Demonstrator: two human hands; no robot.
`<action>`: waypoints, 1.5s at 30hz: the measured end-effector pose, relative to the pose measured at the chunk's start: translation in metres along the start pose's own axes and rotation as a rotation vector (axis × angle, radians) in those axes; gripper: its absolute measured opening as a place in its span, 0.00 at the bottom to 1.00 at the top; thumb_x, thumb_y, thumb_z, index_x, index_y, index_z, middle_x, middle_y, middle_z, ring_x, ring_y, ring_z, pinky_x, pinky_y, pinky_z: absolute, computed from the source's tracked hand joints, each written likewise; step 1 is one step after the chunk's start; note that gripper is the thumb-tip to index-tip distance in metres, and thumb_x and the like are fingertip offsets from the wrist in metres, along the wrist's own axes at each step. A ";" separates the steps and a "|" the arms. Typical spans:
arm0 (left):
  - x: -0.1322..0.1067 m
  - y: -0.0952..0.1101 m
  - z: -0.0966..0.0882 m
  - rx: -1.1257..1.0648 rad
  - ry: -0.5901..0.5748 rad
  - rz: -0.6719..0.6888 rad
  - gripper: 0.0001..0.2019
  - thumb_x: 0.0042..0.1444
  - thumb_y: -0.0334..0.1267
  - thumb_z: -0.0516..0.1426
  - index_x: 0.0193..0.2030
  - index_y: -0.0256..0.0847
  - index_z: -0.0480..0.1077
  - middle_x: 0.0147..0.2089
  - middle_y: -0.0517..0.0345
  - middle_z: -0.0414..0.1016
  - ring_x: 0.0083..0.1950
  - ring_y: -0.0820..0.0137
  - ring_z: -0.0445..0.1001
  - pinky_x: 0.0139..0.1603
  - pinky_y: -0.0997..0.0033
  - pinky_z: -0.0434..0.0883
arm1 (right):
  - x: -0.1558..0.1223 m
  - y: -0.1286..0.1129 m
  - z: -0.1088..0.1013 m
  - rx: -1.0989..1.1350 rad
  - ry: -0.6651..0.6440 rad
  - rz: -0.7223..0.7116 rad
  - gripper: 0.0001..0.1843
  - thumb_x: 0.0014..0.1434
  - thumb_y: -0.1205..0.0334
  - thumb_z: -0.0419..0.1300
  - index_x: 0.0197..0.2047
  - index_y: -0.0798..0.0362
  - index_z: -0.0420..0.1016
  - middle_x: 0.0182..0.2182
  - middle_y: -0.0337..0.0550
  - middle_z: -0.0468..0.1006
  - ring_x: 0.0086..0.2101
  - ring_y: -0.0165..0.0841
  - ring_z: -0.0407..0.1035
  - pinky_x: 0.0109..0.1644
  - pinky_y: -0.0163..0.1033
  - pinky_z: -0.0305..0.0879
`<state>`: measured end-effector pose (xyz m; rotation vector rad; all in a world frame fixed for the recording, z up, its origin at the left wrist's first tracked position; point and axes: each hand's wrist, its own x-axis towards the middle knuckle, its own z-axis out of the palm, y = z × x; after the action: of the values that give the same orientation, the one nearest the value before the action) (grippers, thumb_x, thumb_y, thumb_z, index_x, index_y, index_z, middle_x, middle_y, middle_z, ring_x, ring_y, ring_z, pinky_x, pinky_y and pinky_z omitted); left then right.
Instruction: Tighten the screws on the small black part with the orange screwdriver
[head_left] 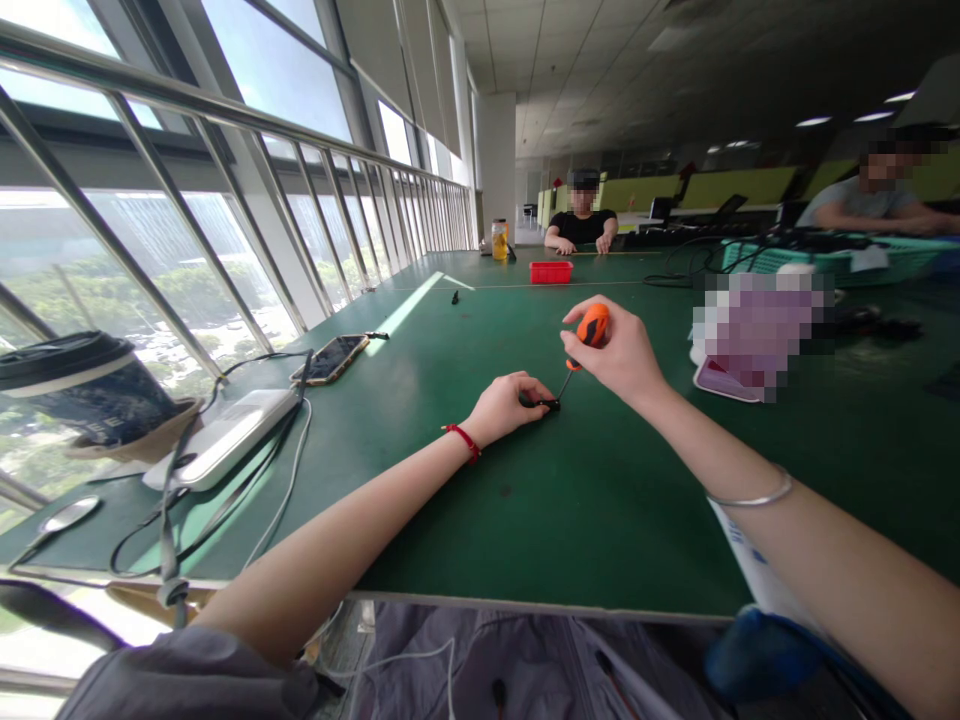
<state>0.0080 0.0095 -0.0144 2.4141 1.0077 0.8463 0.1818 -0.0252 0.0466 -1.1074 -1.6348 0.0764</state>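
Observation:
My right hand (619,348) is closed around the orange and black handle of a screwdriver (595,326). The thin shaft slants down and left, and its tip meets a small black part (551,405) on the green table (465,530). Pinched between the fingers of my left hand (512,407), that black part lies against the tabletop. Its exact kind is too small to make out, and my left fingers hide some of it. A red cord bracelet circles my left wrist, and a silver bangle my right forearm.
Left are a phone (330,358), a white device (236,440) with cables and a lidded cup (86,390). A red bin (550,272) and a yellow jar (499,240) stand farther back. At right are a teal basket (832,262) and a purple item (757,340). Two people sit beyond.

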 end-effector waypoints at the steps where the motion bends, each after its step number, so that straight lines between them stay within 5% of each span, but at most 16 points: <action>1: 0.000 0.000 0.000 0.001 0.001 0.000 0.08 0.48 0.33 0.61 0.36 0.41 0.78 0.34 0.58 0.73 0.34 0.74 0.72 0.37 0.75 0.69 | 0.000 0.002 0.000 0.006 -0.007 -0.003 0.09 0.46 0.61 0.61 0.33 0.50 0.67 0.23 0.34 0.67 0.22 0.28 0.60 0.27 0.36 0.57; 5: -0.001 0.001 0.000 -0.002 0.002 -0.003 0.08 0.48 0.33 0.61 0.37 0.40 0.78 0.34 0.59 0.73 0.33 0.74 0.71 0.37 0.75 0.69 | 0.000 0.006 0.001 0.040 -0.032 0.004 0.14 0.45 0.59 0.61 0.36 0.49 0.63 0.23 0.33 0.68 0.22 0.29 0.62 0.26 0.35 0.57; 13: -0.001 0.002 -0.001 -0.018 0.004 0.002 0.08 0.48 0.32 0.60 0.36 0.39 0.78 0.34 0.58 0.73 0.34 0.74 0.71 0.37 0.75 0.68 | -0.001 -0.002 0.000 -0.048 -0.047 0.023 0.17 0.51 0.48 0.59 0.25 0.49 0.59 0.11 0.28 0.54 0.15 0.26 0.50 0.23 0.35 0.49; 20: 0.000 -0.002 0.001 -0.002 -0.006 0.012 0.10 0.47 0.31 0.59 0.37 0.40 0.77 0.35 0.59 0.72 0.34 0.74 0.71 0.39 0.75 0.70 | -0.002 -0.002 0.000 -0.030 -0.020 0.017 0.08 0.48 0.57 0.59 0.29 0.49 0.64 0.17 0.33 0.63 0.19 0.29 0.58 0.25 0.35 0.54; 26: -0.001 0.001 -0.001 0.021 0.010 0.006 0.09 0.47 0.30 0.59 0.36 0.40 0.77 0.34 0.59 0.72 0.34 0.74 0.71 0.38 0.75 0.69 | -0.001 -0.007 -0.003 -0.110 0.070 0.046 0.14 0.48 0.48 0.61 0.28 0.50 0.66 0.18 0.34 0.63 0.21 0.29 0.58 0.30 0.36 0.56; 30: -0.001 0.001 -0.001 0.037 0.022 -0.001 0.09 0.47 0.31 0.59 0.37 0.40 0.77 0.34 0.59 0.72 0.34 0.74 0.71 0.38 0.74 0.69 | 0.000 -0.004 -0.002 -0.064 0.047 0.041 0.10 0.47 0.55 0.60 0.32 0.50 0.68 0.21 0.34 0.66 0.22 0.29 0.60 0.29 0.36 0.57; 35: -0.001 -0.001 0.000 0.067 0.040 -0.023 0.09 0.47 0.32 0.60 0.37 0.41 0.78 0.34 0.59 0.72 0.34 0.74 0.71 0.38 0.74 0.69 | -0.001 -0.003 -0.002 -0.072 0.054 0.060 0.18 0.47 0.54 0.60 0.41 0.49 0.66 0.21 0.32 0.64 0.22 0.31 0.61 0.28 0.36 0.56; 39: 0.000 -0.003 0.000 0.084 0.057 -0.043 0.09 0.48 0.33 0.60 0.37 0.42 0.78 0.34 0.59 0.72 0.34 0.73 0.71 0.38 0.74 0.69 | 0.000 -0.006 -0.002 -0.143 0.096 0.099 0.16 0.48 0.46 0.60 0.33 0.49 0.67 0.20 0.34 0.65 0.23 0.32 0.62 0.29 0.37 0.56; 42: 0.000 -0.004 0.000 0.091 0.060 -0.044 0.09 0.48 0.33 0.60 0.37 0.42 0.78 0.34 0.59 0.72 0.34 0.73 0.71 0.38 0.74 0.69 | -0.001 -0.006 -0.001 -0.091 0.067 0.072 0.13 0.50 0.49 0.59 0.29 0.50 0.67 0.22 0.37 0.68 0.23 0.30 0.61 0.30 0.37 0.57; 45: 0.000 -0.004 0.000 0.094 0.064 -0.040 0.09 0.47 0.33 0.60 0.37 0.42 0.78 0.34 0.59 0.72 0.34 0.73 0.71 0.38 0.74 0.69 | -0.001 -0.002 0.000 -0.061 0.054 0.044 0.11 0.48 0.56 0.60 0.35 0.49 0.68 0.24 0.36 0.69 0.23 0.30 0.61 0.28 0.36 0.57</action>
<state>0.0061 0.0120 -0.0166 2.4492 1.1400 0.8853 0.1801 -0.0273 0.0467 -1.1826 -1.5738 0.0256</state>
